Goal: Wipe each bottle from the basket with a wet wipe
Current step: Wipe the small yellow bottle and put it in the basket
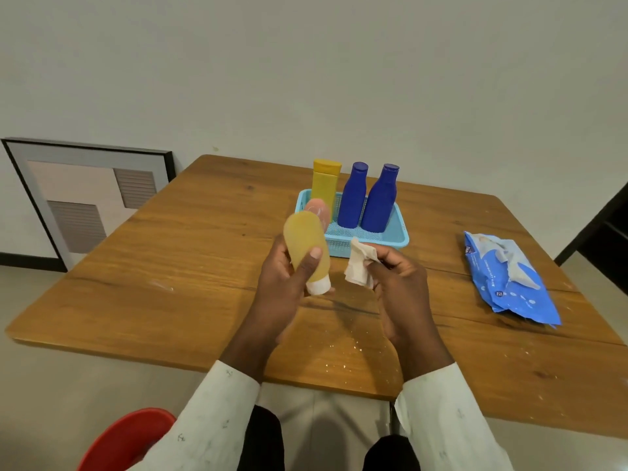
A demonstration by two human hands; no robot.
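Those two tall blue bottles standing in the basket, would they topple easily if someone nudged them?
Probably yes. The blue bottles are tall and narrow with slim necks, so a push near the cap would likely tip them. The basket has a low rim that reaches only their bases and would hardly catch them. Their smooth plastic may also be slippery.

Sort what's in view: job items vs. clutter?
Job:
- amber bottle in left hand
- wipe in right hand
- basket
- yellow bottle
- two blue bottles
- pink bottle
- wipe pack

Lying about:
- framed picture against the wall
- red stool
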